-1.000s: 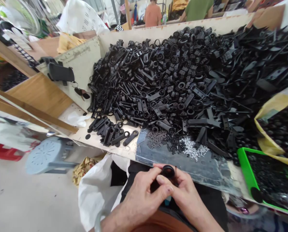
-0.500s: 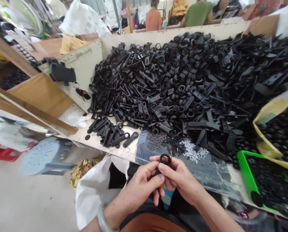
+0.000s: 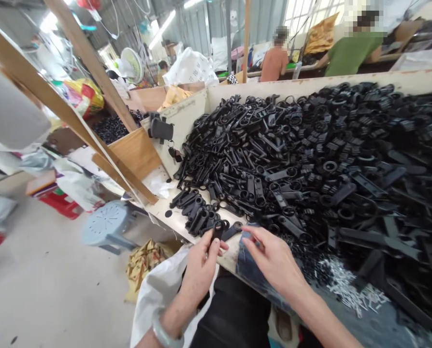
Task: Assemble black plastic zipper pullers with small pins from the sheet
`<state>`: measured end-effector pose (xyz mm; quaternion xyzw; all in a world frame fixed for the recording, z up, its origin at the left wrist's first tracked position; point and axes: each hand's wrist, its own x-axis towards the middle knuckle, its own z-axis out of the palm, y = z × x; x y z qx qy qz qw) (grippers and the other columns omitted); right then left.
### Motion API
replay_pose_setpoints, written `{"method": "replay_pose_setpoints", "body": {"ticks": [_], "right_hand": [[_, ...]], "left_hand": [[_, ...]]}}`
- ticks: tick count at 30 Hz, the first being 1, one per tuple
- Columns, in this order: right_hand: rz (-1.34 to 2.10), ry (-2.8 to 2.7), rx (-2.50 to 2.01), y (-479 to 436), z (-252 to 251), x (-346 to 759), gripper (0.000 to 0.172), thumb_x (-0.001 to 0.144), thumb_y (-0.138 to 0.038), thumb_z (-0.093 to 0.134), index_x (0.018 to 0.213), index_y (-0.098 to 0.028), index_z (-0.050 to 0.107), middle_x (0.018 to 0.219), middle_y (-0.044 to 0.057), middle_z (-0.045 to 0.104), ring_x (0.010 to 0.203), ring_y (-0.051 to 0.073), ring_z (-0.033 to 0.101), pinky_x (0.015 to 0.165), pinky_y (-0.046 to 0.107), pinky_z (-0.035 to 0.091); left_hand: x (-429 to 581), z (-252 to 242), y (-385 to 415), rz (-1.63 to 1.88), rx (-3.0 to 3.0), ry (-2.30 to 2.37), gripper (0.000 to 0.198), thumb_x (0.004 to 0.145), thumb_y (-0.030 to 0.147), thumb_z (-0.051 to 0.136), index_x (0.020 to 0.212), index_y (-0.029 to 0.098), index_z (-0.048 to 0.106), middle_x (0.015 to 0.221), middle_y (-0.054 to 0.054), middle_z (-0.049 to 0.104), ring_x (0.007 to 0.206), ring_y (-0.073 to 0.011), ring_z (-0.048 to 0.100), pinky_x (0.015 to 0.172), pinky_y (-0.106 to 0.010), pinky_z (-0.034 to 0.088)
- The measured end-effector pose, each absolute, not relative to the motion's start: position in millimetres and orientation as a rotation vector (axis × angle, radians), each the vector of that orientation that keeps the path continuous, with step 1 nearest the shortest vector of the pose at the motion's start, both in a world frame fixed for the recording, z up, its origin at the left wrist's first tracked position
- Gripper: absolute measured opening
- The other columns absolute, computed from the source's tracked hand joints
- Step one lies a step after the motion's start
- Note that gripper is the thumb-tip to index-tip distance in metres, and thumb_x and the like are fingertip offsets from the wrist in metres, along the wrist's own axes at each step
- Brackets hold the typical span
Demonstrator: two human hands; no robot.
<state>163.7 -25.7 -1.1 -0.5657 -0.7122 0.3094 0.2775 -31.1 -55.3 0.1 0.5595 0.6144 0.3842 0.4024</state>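
My left hand (image 3: 201,265) is closed on a black plastic lever with a ring-shaped end (image 3: 220,226), held over the bench's front edge. Just right of it, another flat black lever (image 3: 231,232) lies on the pale bench top. My right hand (image 3: 268,253) reaches to the round end of that lever, thumb and forefinger apart; whether the fingertip touches it I cannot tell. Behind my left hand, several similar black levers (image 3: 196,210) lie in a small group.
A large heap of black plastic parts (image 3: 274,145) fills the walled bench. Silver pins (image 3: 350,285) lie at front right on a dark sheet. A white sack (image 3: 158,299) hangs below the edge; a blue stool (image 3: 109,222) stands left. Two people sit beyond the back wall (image 3: 310,82).
The view has swung left and up. My hands have parted and moved left toward the small group of levers; my left hand keeps the ringed lever, my right has let go of it.
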Motion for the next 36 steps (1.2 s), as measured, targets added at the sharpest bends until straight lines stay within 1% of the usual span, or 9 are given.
{"method": "replay_pose_setpoints", "body": {"ticks": [3,7,11,15,19,23,25,27,36], "right_hand": [[0.665,-2.13,-1.749,-1.5,4.0,146.7,0.036,0.102,-0.022,0.047,0.133,-0.018,0.064,0.125,0.014,0.073,0.105,0.027,0.073,0.091,0.039,0.053],[0.648,-2.204,-1.809,15.8,0.6,126.3,0.026,0.097,-0.021,0.056,0.12,-0.02,0.068,0.118,0.012,0.075,0.102,0.026,0.074,0.086,0.035,0.054],[0.652,-2.197,-1.794,24.1,-1.5,119.7,0.031,0.098,-0.023,0.056,0.128,-0.025,0.065,0.12,0.006,0.075,0.109,0.022,0.073,0.09,0.03,0.052],[0.633,-2.131,-1.855,19.4,8.1,131.6,0.045,0.098,-0.022,0.054,0.143,-0.021,0.057,0.122,0.01,0.076,0.109,0.025,0.073,0.091,0.035,0.053],[0.613,-2.117,-1.828,-3.7,18.4,174.0,0.035,0.101,-0.026,0.051,0.132,-0.025,0.067,0.126,0.007,0.075,0.11,0.023,0.073,0.094,0.033,0.052],[0.292,-1.905,-1.824,-28.2,6.9,233.2,0.037,0.1,-0.045,0.048,0.116,-0.023,0.073,0.103,0.008,0.078,0.077,0.022,0.074,0.068,0.033,0.056],[0.138,-1.892,-1.875,-27.6,-7.5,255.0,0.043,0.096,-0.058,0.047,0.108,-0.025,0.073,0.092,0.007,0.076,0.058,0.023,0.069,0.048,0.033,0.047],[0.116,-1.881,-1.908,-21.0,-20.2,265.5,0.049,0.092,-0.068,0.046,0.105,-0.028,0.071,0.092,0.007,0.075,0.049,0.023,0.065,0.038,0.032,0.039],[0.109,-1.881,-1.925,-11.8,-24.5,268.2,0.046,0.087,-0.07,0.048,0.095,-0.029,0.067,0.09,0.008,0.075,0.046,0.025,0.064,0.036,0.033,0.036]], "left_hand": [[-38.3,-2.6,-40.1,0.953,1.697,1.738,0.037,0.1,0.033,0.05,0.132,0.018,0.062,0.095,-0.008,0.077,0.092,-0.0247,0.068,0.086,-0.037,0.05],[-39.3,-25.0,-22.6,1.02,2.312,1.874,0.025,0.099,0.023,0.052,0.113,0.02,0.074,0.109,-0.011,0.077,0.104,-0.0282,0.063,0.095,-0.042,0.044],[-38.8,-44.9,-4.8,1.133,2.593,1.943,0.023,0.099,0.024,0.059,0.113,0.018,0.076,0.113,-0.011,0.078,0.101,-0.0281,0.062,0.09,-0.041,0.04],[-40.0,-52.1,8.3,1.095,2.665,1.965,0.025,0.099,0.025,0.06,0.117,0.019,0.077,0.109,-0.01,0.078,0.095,-0.0271,0.062,0.085,-0.041,0.038],[-39.0,-53.0,9.5,1.077,2.592,2.016,0.029,0.099,0.025,0.06,0.123,0.022,0.075,0.116,-0.01,0.077,0.098,-0.0284,0.061,0.09,-0.044,0.037],[-34.6,-44.5,-7.4,0.932,2.53,2.047,0.038,0.097,0.034,0.063,0.134,0.028,0.07,0.146,-0.013,0.063,0.127,-0.0371,0.053,0.106,-0.054,0.031],[-32.6,-40.9,-13.4,0.811,2.547,1.967,0.038,0.095,0.041,0.065,0.133,0.039,0.069,0.157,-0.008,0.054,0.142,-0.0385,0.042,0.115,-0.06,0.021],[-33.9,-39.6,-14.4,0.735,2.526,1.978,0.039,0.096,0.045,0.064,0.134,0.042,0.067,0.16,-0.005,0.05,0.149,-0.0372,0.036,0.121,-0.063,0.011],[-65.6,-42.9,2.6,0.616,2.626,1.902,0.044,0.1,0.039,0.059,0.144,0.039,0.059,0.161,-0.006,0.048,0.152,-0.0321,0.035,0.125,-0.058,0.012]]}}
